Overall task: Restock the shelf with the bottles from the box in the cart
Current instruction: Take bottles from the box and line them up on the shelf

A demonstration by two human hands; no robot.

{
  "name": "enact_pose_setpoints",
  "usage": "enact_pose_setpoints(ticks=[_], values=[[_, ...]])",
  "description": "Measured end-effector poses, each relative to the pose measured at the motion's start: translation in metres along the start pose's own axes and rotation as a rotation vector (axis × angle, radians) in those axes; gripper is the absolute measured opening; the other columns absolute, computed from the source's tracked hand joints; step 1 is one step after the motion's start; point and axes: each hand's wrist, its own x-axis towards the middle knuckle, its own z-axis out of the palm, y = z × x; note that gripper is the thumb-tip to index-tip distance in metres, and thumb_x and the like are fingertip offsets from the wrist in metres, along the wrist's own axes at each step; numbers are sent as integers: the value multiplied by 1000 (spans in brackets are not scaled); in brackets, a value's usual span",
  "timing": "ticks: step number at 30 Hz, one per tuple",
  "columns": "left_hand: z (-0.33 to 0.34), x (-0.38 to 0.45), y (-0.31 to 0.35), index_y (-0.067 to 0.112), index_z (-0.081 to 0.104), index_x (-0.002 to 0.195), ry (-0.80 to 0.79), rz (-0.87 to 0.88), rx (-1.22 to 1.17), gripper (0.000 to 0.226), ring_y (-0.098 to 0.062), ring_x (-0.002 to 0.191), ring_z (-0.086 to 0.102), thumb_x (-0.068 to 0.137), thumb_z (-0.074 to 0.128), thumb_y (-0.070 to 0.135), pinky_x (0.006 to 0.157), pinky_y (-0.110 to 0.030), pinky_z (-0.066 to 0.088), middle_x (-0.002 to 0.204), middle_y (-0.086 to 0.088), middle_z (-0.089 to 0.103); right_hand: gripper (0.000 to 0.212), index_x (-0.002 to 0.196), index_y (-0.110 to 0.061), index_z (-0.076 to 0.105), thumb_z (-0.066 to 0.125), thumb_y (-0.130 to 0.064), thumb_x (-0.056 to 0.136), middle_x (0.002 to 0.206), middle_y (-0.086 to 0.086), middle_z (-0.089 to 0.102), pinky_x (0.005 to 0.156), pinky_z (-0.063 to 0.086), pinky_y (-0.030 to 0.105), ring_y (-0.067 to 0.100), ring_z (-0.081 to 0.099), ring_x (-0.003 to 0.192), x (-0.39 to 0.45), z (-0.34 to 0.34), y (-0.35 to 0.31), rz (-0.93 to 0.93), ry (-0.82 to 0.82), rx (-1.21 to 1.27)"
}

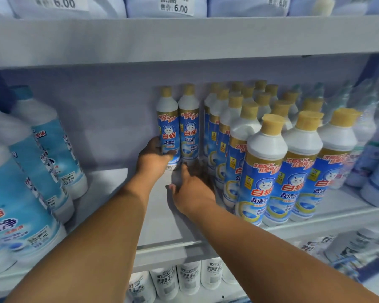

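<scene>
Both bare forearms run up from the bottom edge toward frame centre, over the middle shelf (pixel 162 215).

Far left, on that shelf: large light-blue cleaner bottles (pixel 20 193), white shoulders, teal caps, leaning in the wide-angle view; small price stickers on the lower labels.

Left of centre: bare shelf board and grey back panel.

Centre: left hand (pixel 153 156) grips the lower body of a tan-capped blue-label bottle (pixel 167 125), thumb across the front label, other fingers hidden round the far side. Bottle stands upright at the back of the shelf, touching a second identical bottle (pixel 189 123) on its right.

Just below and right: right hand (pixel 193 189), palm down, low over the shelf board in front of the second bottle. Fingers extended forward and loosely spread, holding nothing; fingertips motion-blurred, cannot tell whether they touch the bottle base.

Right of centre: dense block of the same tan-capped bottles (pixel 269 169), several rows deep, front row at the shelf edge. Small gap between this block and the two back bottles.

Far right: blurred clear/pale bottles (pixel 372 149).

Top of frame: upper shelf edge with price tags (pixel 174 5) reading 6.00, pale-blue packs behind.

Bottom: lower shelf with white bottles (pixel 184 278), black print. Cart and box out of view.
</scene>
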Motion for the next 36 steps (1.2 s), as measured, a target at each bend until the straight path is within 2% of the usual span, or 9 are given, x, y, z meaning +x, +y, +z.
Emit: enact_pose_setpoints(ticks=[4,7,12,18,21,24,26,30,36], values=[[2,2,1,21,60,126,0,-15,-34,45,-21,105,67,84,77,23,85,-27,51,121,2,70,75,156,-30,-4,40,-50,99,154,6,34,105,39,43,28,37,139,-5,2,0,-13,15,-61],[3,4,5,22,60,127,-23,-10,-15,46,-24,105,68,84,77,25,92,-37,55,121,2,70,77,156,-29,-5,39,-54,98,159,5,24,106,38,43,28,32,142,-6,8,2,-57,33,-132],[10,7,7,22,60,127,-12,-35,-68,51,-24,100,69,80,81,22,92,-42,56,120,-2,71,78,156,-29,-5,35,-60,97,158,5,22,103,39,44,29,34,139,-9,10,6,-66,1,-199],[6,6,7,21,56,133,-36,-27,-18,57,-23,108,67,82,80,25,94,-33,53,127,-3,68,79,156,-29,-4,31,-65,96,159,6,21,104,39,46,33,35,138,-11,9,9,-82,-20,-195],[1,-5,3,24,47,141,-47,20,163,62,-28,120,61,87,73,39,94,-34,50,135,-6,62,79,156,-29,-4,29,-66,95,159,7,19,101,42,46,34,35,137,-14,9,7,-80,-31,-235],[-8,-23,-4,21,47,142,-37,96,416,56,-32,125,55,94,61,47,96,-38,48,139,-7,58,79,157,-28,-4,27,-66,96,162,7,13,107,36,47,32,25,144,-20,5,4,-103,-33,-281],[-15,-33,-13,24,50,141,-76,121,532,55,-30,130,50,94,57,52,102,-41,46,143,-5,55,78,157,-27,-4,29,-65,96,163,7,11,109,35,47,30,22,146,-26,1,5,-110,-37,-298],[-33,-54,-24,28,36,152,-155,121,803,67,-25,148,24,95,47,61,119,-45,28,161,-2,30,76,157,-26,-3,26,-64,97,164,7,4,112,30,49,32,13,149,-42,-3,8,-109,-54,-340],[-49,-120,-6,32,23,157,-148,113,920,72,-23,153,8,96,31,68,123,-43,15,167,3,11,76,157,-21,1,24,-62,98,164,9,-6,118,16,51,34,-1,150,-83,-13,13,-166,-22,-364]])
